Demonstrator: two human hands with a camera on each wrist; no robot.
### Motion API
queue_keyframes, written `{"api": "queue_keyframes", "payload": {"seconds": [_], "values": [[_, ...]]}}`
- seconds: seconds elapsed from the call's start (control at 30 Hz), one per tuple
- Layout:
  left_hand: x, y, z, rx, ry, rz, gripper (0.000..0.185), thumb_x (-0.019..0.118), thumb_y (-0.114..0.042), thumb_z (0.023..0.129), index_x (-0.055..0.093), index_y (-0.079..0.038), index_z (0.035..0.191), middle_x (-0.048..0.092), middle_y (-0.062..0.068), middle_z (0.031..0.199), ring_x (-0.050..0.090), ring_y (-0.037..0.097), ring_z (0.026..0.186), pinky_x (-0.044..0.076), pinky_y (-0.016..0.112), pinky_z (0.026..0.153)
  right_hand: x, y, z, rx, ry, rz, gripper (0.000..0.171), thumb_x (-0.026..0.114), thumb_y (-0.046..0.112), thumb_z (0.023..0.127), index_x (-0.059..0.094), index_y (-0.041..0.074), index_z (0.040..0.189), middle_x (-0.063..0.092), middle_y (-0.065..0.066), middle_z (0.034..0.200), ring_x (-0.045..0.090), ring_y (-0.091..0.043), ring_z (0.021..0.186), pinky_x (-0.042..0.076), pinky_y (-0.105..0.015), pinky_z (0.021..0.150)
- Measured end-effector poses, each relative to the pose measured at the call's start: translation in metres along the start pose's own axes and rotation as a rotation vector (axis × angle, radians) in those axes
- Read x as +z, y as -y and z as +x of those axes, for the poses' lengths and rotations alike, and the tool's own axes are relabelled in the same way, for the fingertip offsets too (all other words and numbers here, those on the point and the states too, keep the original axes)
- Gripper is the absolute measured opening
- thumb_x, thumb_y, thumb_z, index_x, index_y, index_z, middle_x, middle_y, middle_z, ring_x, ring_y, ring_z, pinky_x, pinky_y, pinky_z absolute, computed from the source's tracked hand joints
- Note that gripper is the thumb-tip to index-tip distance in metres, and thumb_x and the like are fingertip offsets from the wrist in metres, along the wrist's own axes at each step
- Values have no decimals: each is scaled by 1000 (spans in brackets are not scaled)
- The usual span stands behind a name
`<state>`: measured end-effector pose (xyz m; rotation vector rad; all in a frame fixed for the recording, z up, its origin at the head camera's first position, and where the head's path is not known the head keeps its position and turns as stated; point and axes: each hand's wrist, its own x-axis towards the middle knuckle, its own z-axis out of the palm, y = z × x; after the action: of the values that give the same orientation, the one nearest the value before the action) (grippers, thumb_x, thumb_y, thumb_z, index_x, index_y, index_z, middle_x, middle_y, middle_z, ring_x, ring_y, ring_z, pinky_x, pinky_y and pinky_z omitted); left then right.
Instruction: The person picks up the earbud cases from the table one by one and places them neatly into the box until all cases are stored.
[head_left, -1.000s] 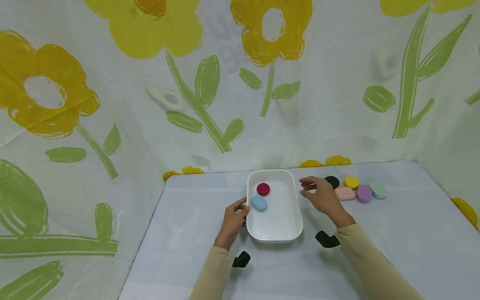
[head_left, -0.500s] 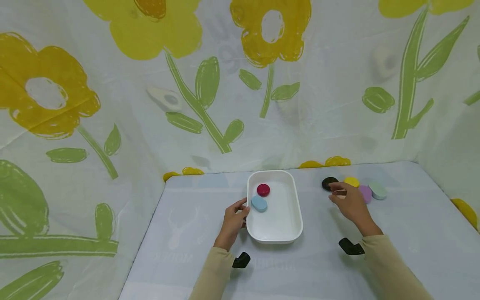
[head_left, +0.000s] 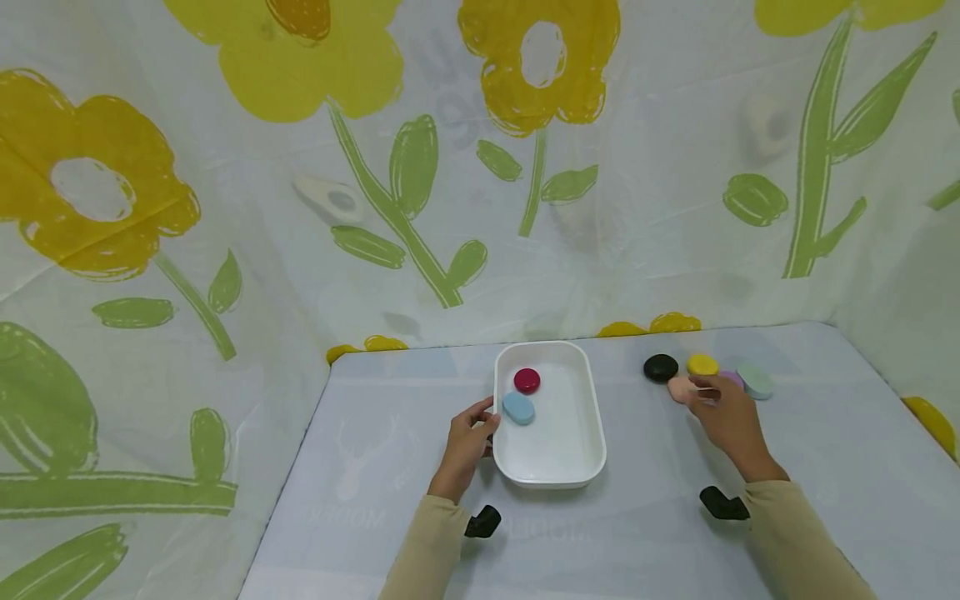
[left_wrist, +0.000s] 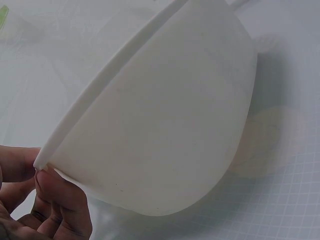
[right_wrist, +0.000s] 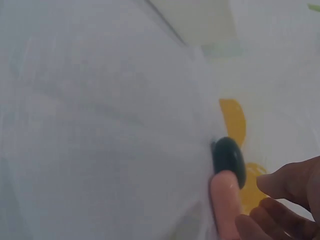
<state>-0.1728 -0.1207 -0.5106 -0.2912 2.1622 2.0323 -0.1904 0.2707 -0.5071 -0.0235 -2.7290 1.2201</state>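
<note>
Left hand point(head_left: 467, 442): pinches white tray point(head_left: 592, 433) rim; keep bracing.
Right hand point(head_left: 723, 417): grips pink soap point(head_left: 678, 389); lift clear of black soap point(head_left: 660, 367).

Pale cloth-covered table point(head_left: 390, 467). White tray point(head_left: 592, 450) set near centre. Black point(head_left: 660, 367), yellow point(head_left: 702, 364), pink point(head_left: 680, 389), purple point(head_left: 733, 379), mint pebbles point(head_left: 756, 382) clustered at right.

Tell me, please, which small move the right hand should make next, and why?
Probably close its grip on the pink oval soap-like piece and lift it: the right hand already touches it, while the left hand holds the white plastic tray, which holds two pieces.
</note>
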Motion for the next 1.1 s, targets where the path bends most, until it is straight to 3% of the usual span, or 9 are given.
{"api": "queue_keyframes", "payload": {"seconds": [0.1, 0.37, 0.63, 0.8, 0.97, 1.1], "values": [[0, 0, 0, 5, -2, 3, 48, 61, -16, 109, 53, 0, 153, 56, 10, 111, 58, 18, 71, 54, 26, 60, 2, -6, 0, -28, -42, -22, 37, 66, -3, 98, 61, -18, 131, 58, -38, 128, 62, -52, 114, 57, -56, 90], [1, -1, 0, 3, -8, 1, 48, 62, -16, 108, 54, -1, 153, 56, 9, 112, 58, 17, 71, 53, 25, 59, 7, -15, 1, -86, -74, -42, 41, 64, -11, 90, 60, -20, 130, 61, -39, 120, 61, -52, 108, 53, -64, 92], [2, 1, 2, 2, -8, -3, 48, 62, -15, 108, 53, 0, 153, 56, 8, 111, 58, 17, 70, 53, 25, 58, 9, -18, 7, -137, -31, -86, 49, 65, -17, 86, 55, -24, 133, 59, -43, 127, 60, -57, 112, 50, -69, 93], [3, 2, 2, -2, -14, -2, 48, 62, -14, 108, 54, 1, 153, 56, 8, 111, 57, 17, 70, 53, 25, 58, 12, -17, 8, -263, -73, -81, 43, 64, -25, 79, 63, -25, 123, 63, -44, 123, 58, -60, 117, 49, -71, 94], [3, 0, 1, 0, -15, 1, 48, 61, -15, 108, 54, 1, 153, 57, 8, 110, 57, 17, 70, 53, 25, 59, 16, -19, 11, -386, -159, -170, 28, 72, -24, 78, 73, -21, 106, 70, -40, 104, 64, -58, 101, 53, -69, 85], [3, 0, 0, -2, -13, 1, 48, 61, -14, 108, 54, 0, 153, 57, 9, 110, 57, 18, 71, 53, 25, 59, 18, -22, 12, -383, -153, -254, 30, 78, -20, 76, 74, -19, 106, 69, -36, 99, 64, -53, 91, 55, -65, 81]]}}
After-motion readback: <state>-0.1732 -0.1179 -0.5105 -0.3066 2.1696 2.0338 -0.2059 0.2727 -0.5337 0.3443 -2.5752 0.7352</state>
